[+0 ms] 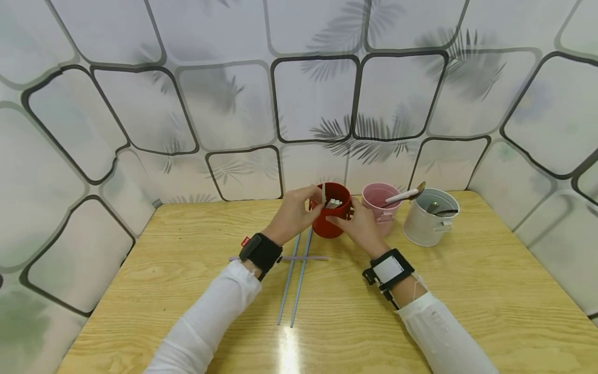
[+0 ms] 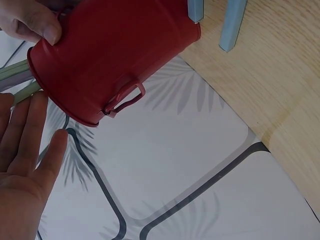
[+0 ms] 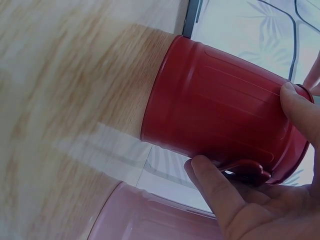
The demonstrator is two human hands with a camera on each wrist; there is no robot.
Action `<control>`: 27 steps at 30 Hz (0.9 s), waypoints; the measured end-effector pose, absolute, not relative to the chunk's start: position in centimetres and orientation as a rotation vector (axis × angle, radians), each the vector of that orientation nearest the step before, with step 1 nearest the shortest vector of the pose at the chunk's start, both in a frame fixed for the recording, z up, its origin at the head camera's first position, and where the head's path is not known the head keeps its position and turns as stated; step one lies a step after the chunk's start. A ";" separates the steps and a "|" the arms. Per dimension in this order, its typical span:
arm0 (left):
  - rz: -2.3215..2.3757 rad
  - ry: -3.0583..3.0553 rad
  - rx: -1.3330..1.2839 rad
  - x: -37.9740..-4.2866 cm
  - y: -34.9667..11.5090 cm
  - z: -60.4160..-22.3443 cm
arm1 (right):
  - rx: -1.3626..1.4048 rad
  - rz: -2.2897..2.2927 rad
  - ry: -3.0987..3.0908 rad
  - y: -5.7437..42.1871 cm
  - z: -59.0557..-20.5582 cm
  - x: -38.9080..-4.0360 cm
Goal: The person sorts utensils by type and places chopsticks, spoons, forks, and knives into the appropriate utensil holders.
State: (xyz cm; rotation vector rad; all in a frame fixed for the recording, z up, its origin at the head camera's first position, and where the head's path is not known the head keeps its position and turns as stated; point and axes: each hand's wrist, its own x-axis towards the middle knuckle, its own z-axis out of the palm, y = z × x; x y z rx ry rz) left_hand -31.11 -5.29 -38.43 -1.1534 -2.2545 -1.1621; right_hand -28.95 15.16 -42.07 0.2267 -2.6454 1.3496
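Observation:
A red metal bucket (image 1: 329,228) with small side handles stands on the wooden table. My right hand (image 1: 363,226) grips it from the right, thumb near the rim and fingers around its handle side. At the bucket's left rim, my left hand (image 1: 295,210) pinches a pale green chopstick (image 2: 25,93), whose lower end is inside. Other square-ended chopsticks (image 1: 333,203) stand within the bucket; one beside the green one looks purplish in the left wrist view. Two blue chopsticks (image 1: 299,283) lie on the table, with a purple chopstick (image 1: 315,257) across them.
Right of the red bucket stands a pink bucket (image 1: 384,224) holding a white-handled utensil (image 1: 402,196). Beside it is a white bucket (image 1: 420,228) with spoons (image 1: 433,208) inside. A patterned wall covering (image 1: 317,98) rises behind the table (image 1: 187,234).

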 end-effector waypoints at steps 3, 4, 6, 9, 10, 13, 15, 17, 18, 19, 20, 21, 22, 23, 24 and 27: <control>-1.159 -2.268 -1.152 -31.1 -5.3 -38.5 | 0.233 1.357 -2.642 15.2 -42.1 -29.0; -1.160 -2.273 -1.156 -31.1 -5.3 -38.5 | 0.234 1.362 -2.641 15.2 -42.1 -29.0; -1.162 -2.286 -1.159 -31.1 -5.2 -38.5 | 0.234 1.369 -2.639 15.2 -42.1 -29.0; -1.182 -2.303 -1.166 -31.1 -5.2 -38.6 | 0.231 1.375 -2.640 15.2 -42.1 -29.0; -1.186 -2.307 -1.167 -31.1 -5.2 -38.6 | 0.231 1.375 -2.641 15.2 -42.1 -29.0; -1.177 -2.330 -1.166 -31.1 -5.1 -38.7 | 0.231 1.365 -2.644 15.2 -42.1 -29.0; -1.152 -2.346 -1.164 -31.1 -5.1 -38.7 | 0.237 1.359 -2.643 15.2 -42.1 -29.0; -1.124 -2.364 -1.160 -31.1 -5.1 -38.7 | 0.244 1.355 -2.638 15.2 -42.1 -29.0; -1.115 -2.373 -1.159 -31.1 -5.1 -38.7 | 0.248 1.355 -2.634 15.3 -42.1 -28.9; -1.103 -2.383 -1.154 -31.0 -5.1 -38.7 | 0.253 1.357 -2.631 15.3 -42.1 -28.9; -1.095 -2.393 -1.150 -31.1 -5.1 -38.7 | 0.256 1.359 -2.628 15.3 -42.1 -28.9; -1.083 -2.405 -1.146 -31.0 -5.1 -38.7 | 0.258 1.360 -2.625 15.3 -42.2 -29.0; -1.072 -2.417 -1.139 -31.0 -5.1 -38.7 | 0.260 1.360 -2.624 15.3 -42.2 -29.0; -1.060 -2.427 -1.134 -31.0 -5.1 -38.7 | 0.260 1.360 -2.625 15.3 -42.2 -29.0; -1.048 -2.438 -1.128 -30.9 -5.1 -38.7 | 0.259 1.359 -2.625 15.3 -42.2 -29.0; -1.022 -2.456 -1.117 -30.8 -5.1 -38.7 | 0.252 1.349 -2.632 15.3 -42.2 -29.0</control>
